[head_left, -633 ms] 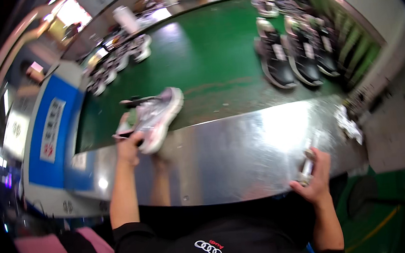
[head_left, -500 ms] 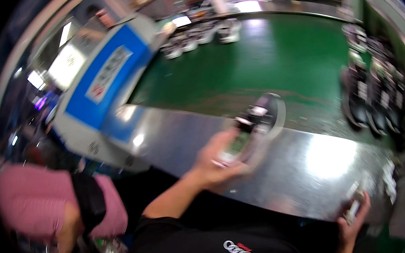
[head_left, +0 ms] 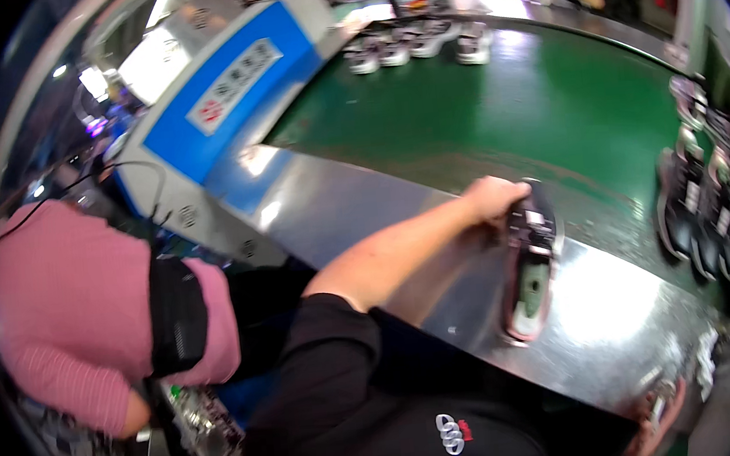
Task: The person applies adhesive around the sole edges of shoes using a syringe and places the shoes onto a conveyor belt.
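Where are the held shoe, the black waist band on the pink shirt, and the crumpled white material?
Held shoe [head_left: 530, 282], head view: green insole in its opening.
Black waist band [head_left: 178, 314], head view: middle of the band.
Crumpled white material [head_left: 707, 360], head view: about its middle.

Fierce glare here — a white blaze on the metal bench [head_left: 600, 293], a softer sheen down the green tabletop [head_left: 494, 110]. A white panel [head_left: 152, 71] glows at upper left; the right hand [head_left: 660, 418] is blurred — straight edges bow, corners drop to black.
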The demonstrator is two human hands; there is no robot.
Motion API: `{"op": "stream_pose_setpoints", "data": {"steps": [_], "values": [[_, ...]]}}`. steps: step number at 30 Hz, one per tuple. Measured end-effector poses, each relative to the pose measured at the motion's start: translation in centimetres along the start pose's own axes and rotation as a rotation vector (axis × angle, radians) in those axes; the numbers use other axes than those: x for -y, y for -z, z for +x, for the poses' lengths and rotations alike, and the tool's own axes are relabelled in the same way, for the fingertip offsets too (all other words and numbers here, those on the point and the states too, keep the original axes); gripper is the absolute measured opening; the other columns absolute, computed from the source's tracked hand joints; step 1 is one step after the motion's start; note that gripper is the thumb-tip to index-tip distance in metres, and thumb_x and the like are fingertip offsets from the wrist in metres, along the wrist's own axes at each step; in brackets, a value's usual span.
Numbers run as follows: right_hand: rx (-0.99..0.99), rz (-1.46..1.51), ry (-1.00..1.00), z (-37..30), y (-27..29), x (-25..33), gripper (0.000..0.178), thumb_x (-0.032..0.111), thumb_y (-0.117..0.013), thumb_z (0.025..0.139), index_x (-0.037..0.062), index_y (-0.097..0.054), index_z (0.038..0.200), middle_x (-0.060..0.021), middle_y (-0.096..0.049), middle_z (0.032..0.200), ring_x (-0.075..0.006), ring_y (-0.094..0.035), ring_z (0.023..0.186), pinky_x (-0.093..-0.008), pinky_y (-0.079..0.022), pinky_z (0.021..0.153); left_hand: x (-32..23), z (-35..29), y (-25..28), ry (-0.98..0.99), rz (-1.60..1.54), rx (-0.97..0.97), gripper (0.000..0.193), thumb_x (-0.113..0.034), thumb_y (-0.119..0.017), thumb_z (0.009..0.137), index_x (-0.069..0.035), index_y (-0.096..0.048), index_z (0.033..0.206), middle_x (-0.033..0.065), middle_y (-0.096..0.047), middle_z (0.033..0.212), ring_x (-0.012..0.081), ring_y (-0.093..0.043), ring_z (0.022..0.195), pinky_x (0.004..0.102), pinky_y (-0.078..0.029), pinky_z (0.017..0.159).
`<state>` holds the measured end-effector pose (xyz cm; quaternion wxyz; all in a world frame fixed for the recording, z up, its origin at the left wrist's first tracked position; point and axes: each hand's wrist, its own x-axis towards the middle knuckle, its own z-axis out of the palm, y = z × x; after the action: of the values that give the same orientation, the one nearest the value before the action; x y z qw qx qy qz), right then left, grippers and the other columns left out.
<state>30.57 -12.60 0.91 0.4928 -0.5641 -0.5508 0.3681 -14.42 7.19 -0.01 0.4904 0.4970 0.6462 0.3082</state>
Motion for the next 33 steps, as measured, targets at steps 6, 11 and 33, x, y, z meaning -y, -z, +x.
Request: {"op": "stream_pose_setpoints", "data": {"steps": [6,11,33], "values": [[0.149,0.044,-0.043,-1.7,-3.2,3.8,0.115,0.071,-0.067,0.062,-0.0049,-0.025,0.138,-0.0089,-0.045,0.117,-0.0188,-0.046,0.105,-0.0323,-0.036,0.093,-2.0,-3.1,0.0,-0.025,-0.317,0.03,0.051,-0.028,-0.066,0.082,0.003,-0.042,0.116,0.0132,-0.056,0.104,0.0163,-0.058,0.091,0.0313,-0.05,0.078],[0.124,0.183,-0.128,-1.6,-3.0,5.6,0.12,0.072,-0.073,0.052,-0.0041,-0.03,0.133,-0.0078,-0.046,0.113,-0.0146,-0.046,0.1,-0.0256,-0.036,0.081,-6.3,-7.0,-4.1,-0.416,-0.778,0.193,0.046,-0.015,-0.067,0.078,0.001,-0.041,0.113,0.0128,-0.057,0.104,0.017,-0.058,0.095,0.0327,-0.049,0.085],[0.8,1.028,0.057,3.8,-12.3,16.3,0.091,0.074,-0.063,0.064,0.0088,-0.043,0.125,-0.0201,-0.058,0.095,-0.022,-0.05,0.079,-0.0328,-0.029,0.065,-3.3,-11.2,-4.6,-0.775,-0.877,0.463,0.065,-0.008,-0.079,0.061,-0.007,-0.046,0.117,0.0168,-0.059,0.106,0.0261,-0.057,0.101,0.0377,-0.046,0.084]]}}
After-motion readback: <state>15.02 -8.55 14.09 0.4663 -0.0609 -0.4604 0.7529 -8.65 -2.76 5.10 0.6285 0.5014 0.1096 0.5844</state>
